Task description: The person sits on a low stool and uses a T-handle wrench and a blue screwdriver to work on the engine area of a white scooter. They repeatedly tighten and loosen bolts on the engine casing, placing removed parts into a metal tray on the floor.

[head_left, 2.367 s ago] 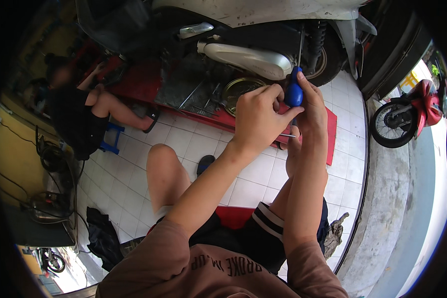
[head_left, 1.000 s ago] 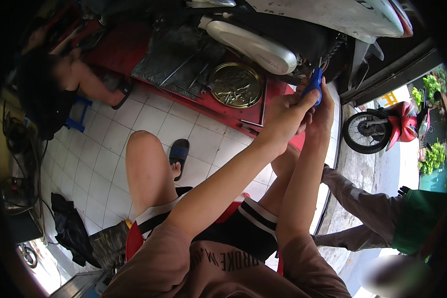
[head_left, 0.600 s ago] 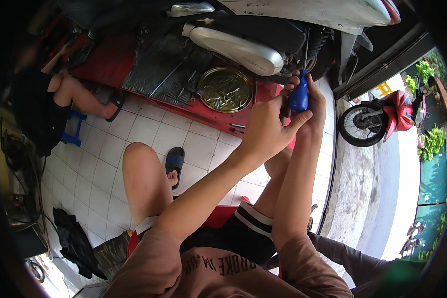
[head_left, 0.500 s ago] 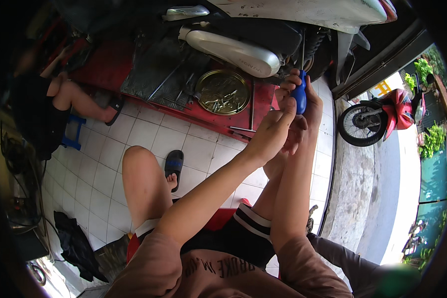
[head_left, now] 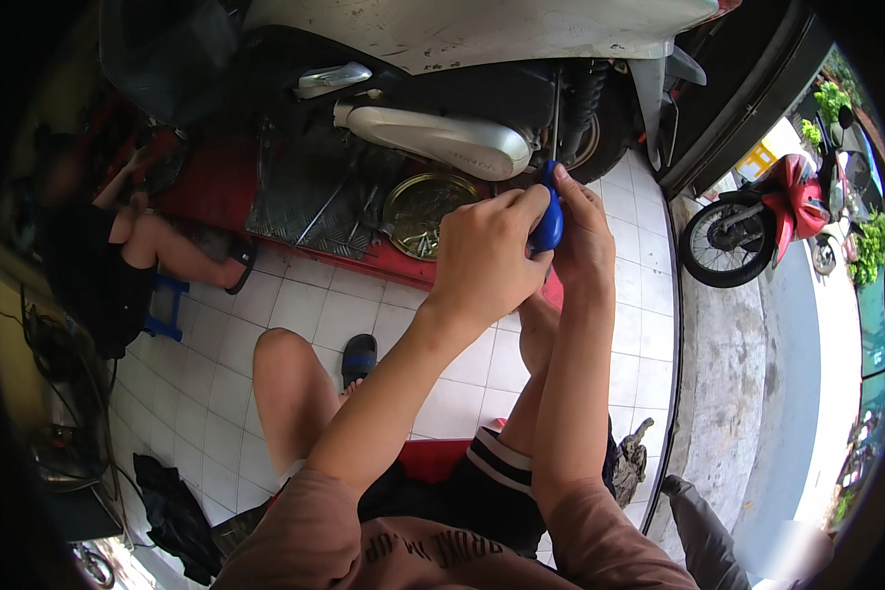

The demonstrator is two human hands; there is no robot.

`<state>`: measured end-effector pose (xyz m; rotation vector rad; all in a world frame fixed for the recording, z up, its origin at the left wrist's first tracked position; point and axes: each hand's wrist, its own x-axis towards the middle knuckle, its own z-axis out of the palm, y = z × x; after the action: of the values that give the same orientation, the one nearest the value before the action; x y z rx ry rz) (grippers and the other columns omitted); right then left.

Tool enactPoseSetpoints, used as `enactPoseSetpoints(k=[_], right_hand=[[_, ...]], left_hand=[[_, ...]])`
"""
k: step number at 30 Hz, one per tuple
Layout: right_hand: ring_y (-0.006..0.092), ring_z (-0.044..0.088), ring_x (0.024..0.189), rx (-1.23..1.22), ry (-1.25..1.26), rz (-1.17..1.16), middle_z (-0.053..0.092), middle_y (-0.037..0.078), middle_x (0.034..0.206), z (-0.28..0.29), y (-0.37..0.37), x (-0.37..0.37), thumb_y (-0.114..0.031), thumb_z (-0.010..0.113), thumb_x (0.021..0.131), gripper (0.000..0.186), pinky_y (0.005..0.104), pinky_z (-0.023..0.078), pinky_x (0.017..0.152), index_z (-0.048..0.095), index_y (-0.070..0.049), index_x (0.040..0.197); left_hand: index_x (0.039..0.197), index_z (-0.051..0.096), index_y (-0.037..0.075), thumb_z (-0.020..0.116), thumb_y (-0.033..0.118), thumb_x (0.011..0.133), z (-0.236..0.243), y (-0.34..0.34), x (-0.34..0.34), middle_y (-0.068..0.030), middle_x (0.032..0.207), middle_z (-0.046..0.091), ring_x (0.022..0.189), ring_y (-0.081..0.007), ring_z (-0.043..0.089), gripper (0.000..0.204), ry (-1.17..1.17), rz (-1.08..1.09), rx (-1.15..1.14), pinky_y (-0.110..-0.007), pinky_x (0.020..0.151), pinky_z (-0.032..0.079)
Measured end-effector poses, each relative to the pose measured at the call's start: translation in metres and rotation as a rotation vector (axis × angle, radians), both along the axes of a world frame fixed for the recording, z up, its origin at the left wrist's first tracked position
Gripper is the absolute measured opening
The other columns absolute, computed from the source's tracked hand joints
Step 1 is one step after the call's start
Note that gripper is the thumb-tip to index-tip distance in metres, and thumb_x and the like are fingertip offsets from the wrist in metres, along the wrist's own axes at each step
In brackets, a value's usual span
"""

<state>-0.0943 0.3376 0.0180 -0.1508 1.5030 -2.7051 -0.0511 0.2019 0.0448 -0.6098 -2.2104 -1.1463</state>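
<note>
A screwdriver with a blue handle [head_left: 549, 231] points away from me, its long shaft running up beside the rear shock absorber [head_left: 586, 93] of a silver motorbike [head_left: 442, 34]. Its tip is lost among dark parts. From the left, my left hand [head_left: 490, 246] is closed round the handle. My right hand [head_left: 585, 236] is closed against the handle's right side, thumb near its upper end; some of its fingers are hidden. Just left of the shaft lies the bike's silver drive-side cover [head_left: 442, 140].
A round gold tray [head_left: 395, 202] with several small metal parts sits on the red platform [head_left: 364, 261] beside a dark chequered plate [head_left: 290, 202]. At left, another person [head_left: 88, 256] sits by a blue stool [head_left: 172, 307]. A red motorbike [head_left: 796, 202] stands outside at right.
My left hand has risen and now wraps the screwdriver's handle. My right hand has shifted to the handle's right side. The whole view has shifted slightly.
</note>
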Motion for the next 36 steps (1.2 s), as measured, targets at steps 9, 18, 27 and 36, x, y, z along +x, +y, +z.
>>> enactPoseSetpoints(k=[9,18,27,36], right_hand=[[0.0194,0.055,0.089,-1.004,0.059,0.487,0.056,0.007,0.098,-0.016,-0.023,-0.006,-0.019,0.052,0.096,0.029,0.03,0.048,0.079,0.046,-0.001,0.118],[0.0152,0.063,0.077,-0.507,-0.048,0.283,0.066,0.008,0.089,-0.016,-0.014,-0.006,-0.024,0.052,0.096,0.026,0.0267,0.05,0.072,0.059,0.0,0.104],[0.0116,0.061,0.068,-0.221,0.006,0.029,0.065,0.008,0.081,0.002,-0.006,0.0,-0.035,0.062,0.091,0.038,0.0239,0.05,0.064,0.062,0.003,0.095],[0.0149,0.061,0.076,-0.403,-0.033,0.191,0.063,0.008,0.086,-0.003,-0.003,0.001,-0.028,0.061,0.092,0.033,0.026,0.052,0.07,0.059,0.003,0.102]], left_hand=[[0.101,0.057,-0.001,0.039,0.051,0.098,-0.023,0.015,0.025,-0.0053,0.074,0.056,0.057,-0.0097,0.052,0.055,-1.056,-0.963,1.279,-0.022,0.048,0.039],[0.089,0.058,0.002,0.061,0.04,0.092,-0.012,0.013,0.012,-0.0002,0.066,0.05,0.041,-0.0063,0.035,0.038,-1.041,-0.642,1.435,-0.018,0.04,0.028],[0.07,0.054,0.002,0.081,0.008,0.066,0.024,0.002,0.01,-0.0025,0.056,0.049,0.045,-0.0067,0.042,0.027,0.16,0.122,-0.051,-0.022,0.043,0.035],[0.095,0.057,0.001,0.07,0.022,0.085,-0.011,0.01,0.016,-0.0044,0.071,0.06,0.053,-0.0105,0.056,0.026,-0.45,-0.28,0.477,-0.023,0.047,0.042]])
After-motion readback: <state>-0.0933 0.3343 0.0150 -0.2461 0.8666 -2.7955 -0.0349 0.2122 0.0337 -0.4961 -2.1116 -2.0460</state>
